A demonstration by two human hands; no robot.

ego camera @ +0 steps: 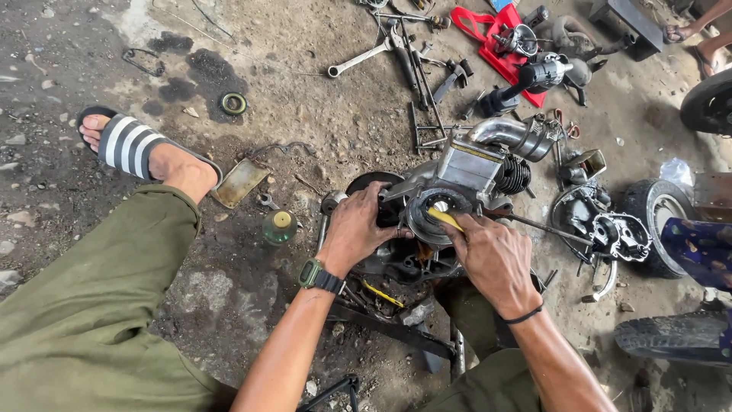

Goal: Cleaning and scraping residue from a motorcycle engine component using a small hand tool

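On a dirt floor [252, 46], a greasy grey metal engine block [457, 191]; the left hand [354, 229] clasps its side to steady it; the right hand [492, 255], fingers closed, presses a yellow-handled tool [444, 219] into its round dark opening [436, 215]

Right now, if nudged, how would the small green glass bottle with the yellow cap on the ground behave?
The small green glass bottle with the yellow cap stands upright on rough, uneven ground, so it would probably tip. Once down, its round body likely rolls. Being glass, it may crack.

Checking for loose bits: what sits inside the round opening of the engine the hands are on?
Inside the round opening a yellow piece shows, held by the right hand. Deeper parts are covered by that hand and the left hand.
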